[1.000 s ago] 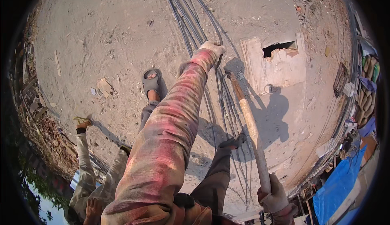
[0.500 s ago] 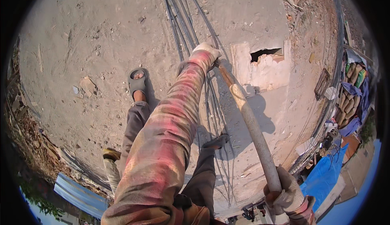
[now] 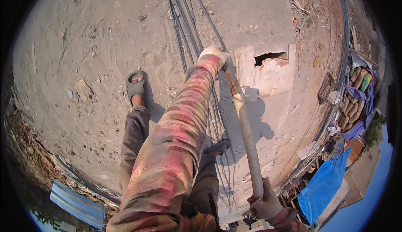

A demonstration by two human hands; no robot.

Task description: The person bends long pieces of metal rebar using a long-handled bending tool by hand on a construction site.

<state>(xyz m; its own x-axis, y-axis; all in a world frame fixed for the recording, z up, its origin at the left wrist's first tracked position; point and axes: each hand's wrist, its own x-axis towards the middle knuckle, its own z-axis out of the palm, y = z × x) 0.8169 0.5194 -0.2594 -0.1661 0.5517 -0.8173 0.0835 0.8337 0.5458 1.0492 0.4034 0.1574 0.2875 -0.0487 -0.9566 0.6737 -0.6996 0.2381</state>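
We see L hand clamped on rebar rod just L of pale slab, R hand clamped round pipe handle, mostly slab's near side; pipe end slipping could pinch L hand.

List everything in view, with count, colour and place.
rods: several, dark grey, on ground at centre
pipe: one, pale with rusty end, right of centre
broken slab: one, whitish, upper right
tarp: one, blue, lower right
sacks: several, tan, far right
corrugated sheet: one, light blue, lower left
rubble: uncounted, brown, left edge
feet: two, grey-shod, left and centre
left hand: one, pale-gloved, upper centre, apparently gripping a rod
right hand: one, pale-gloved, lower right, around the pipe
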